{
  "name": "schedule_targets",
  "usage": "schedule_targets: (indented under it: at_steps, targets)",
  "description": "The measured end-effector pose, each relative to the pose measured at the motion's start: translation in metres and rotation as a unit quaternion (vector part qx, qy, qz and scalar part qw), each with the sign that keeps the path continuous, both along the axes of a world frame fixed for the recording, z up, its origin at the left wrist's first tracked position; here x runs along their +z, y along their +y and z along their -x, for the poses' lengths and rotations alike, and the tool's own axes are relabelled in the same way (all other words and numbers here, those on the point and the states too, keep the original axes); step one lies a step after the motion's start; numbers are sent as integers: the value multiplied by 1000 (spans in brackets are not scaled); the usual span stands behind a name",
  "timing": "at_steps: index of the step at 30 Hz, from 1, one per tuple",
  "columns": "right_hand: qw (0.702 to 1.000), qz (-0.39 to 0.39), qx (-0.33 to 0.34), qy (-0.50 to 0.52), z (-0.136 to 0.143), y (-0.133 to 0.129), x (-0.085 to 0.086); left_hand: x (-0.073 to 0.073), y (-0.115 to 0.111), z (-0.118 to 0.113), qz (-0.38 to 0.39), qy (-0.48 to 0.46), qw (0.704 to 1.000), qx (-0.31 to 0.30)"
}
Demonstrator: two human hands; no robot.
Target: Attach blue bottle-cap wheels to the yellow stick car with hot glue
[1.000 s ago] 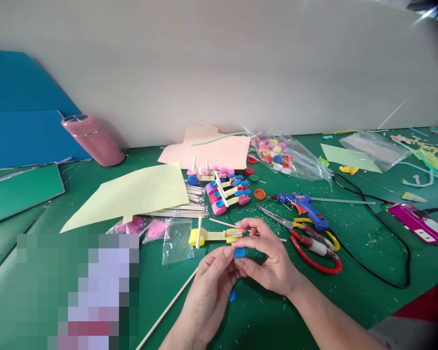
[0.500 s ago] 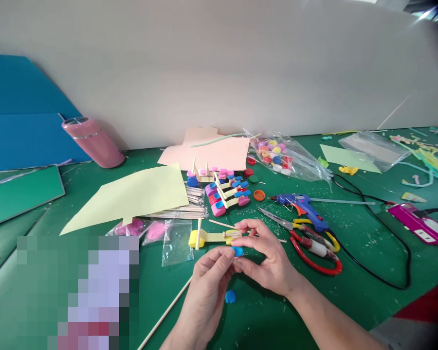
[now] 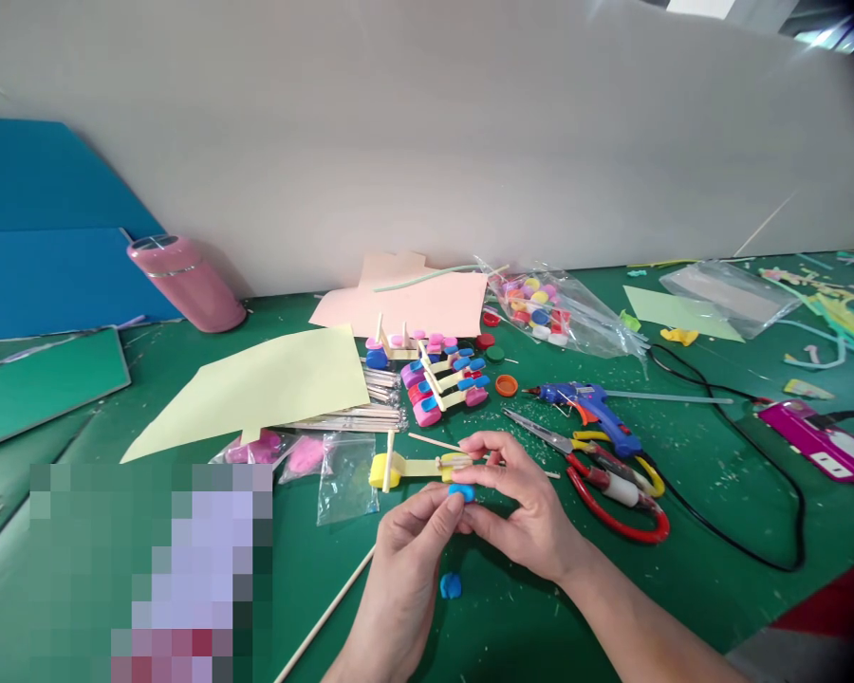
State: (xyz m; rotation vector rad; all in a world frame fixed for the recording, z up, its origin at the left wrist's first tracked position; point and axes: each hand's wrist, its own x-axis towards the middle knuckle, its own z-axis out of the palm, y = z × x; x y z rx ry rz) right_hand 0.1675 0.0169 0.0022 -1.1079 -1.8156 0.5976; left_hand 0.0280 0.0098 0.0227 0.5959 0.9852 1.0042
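L hand (image 3: 413, 560) & R hand (image 3: 516, 503) meet near ctr of green table (image 3: 541, 617), both closed on a small bit of blue clay (image 3: 462, 492), pinched btwn thumbs & fingertips. Blue clay lump (image 3: 451, 585) lies on table just below, nr side. Just beyond the hands: stick model w/ yellow caps (image 3: 418, 468), R end partly hidden by R fingers. Long wooden stick (image 3: 324, 617) runs to nr edge, L of L hand. Farther: grp of stick models (image 3: 445, 379) w/ pink, purple, red & blue parts; orange cap (image 3: 506, 385) to their R. R side: scissors (image 3: 616, 484) w/ red/yellow handles, blue glue gun (image 3: 590, 408), magenta power strip (image 3: 818, 438). L side: pale yellow sheet (image 3: 256, 384), pink tumbler (image 3: 192, 285) tilted, far L. Clear bag of colored caps (image 3: 562, 308) at far side.
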Motion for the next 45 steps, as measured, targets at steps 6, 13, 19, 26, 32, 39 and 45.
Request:
schedule_targets:
  at_steps: [6,13,19,26,32,39,45]
  targets:
    - [1000,3,-3,-6,0,0,0,-3,1,1,-10,12,1000,2]
    - [1000,11,12,5,1,-1,-1,-5,0,2,-2,0,1000,-26]
    - [999,27,36,7,3,-1,-2,-6,-1,1,0,-2,1000,-13]
    - [999,23,31,9,2,-1,-3,-8,-2,4,-12,-2,999,-38]
    - [999,32,19,15,4,-1,-2,-7,-2,4,6,-13,1000,-3]
    - [999,36,39,14,-10,1,11,-4,1,1,11,-4,1000,17]
    - [950,-22,-311,19,-76,7,22,-6,-6,-1,-60,66,996,-30]
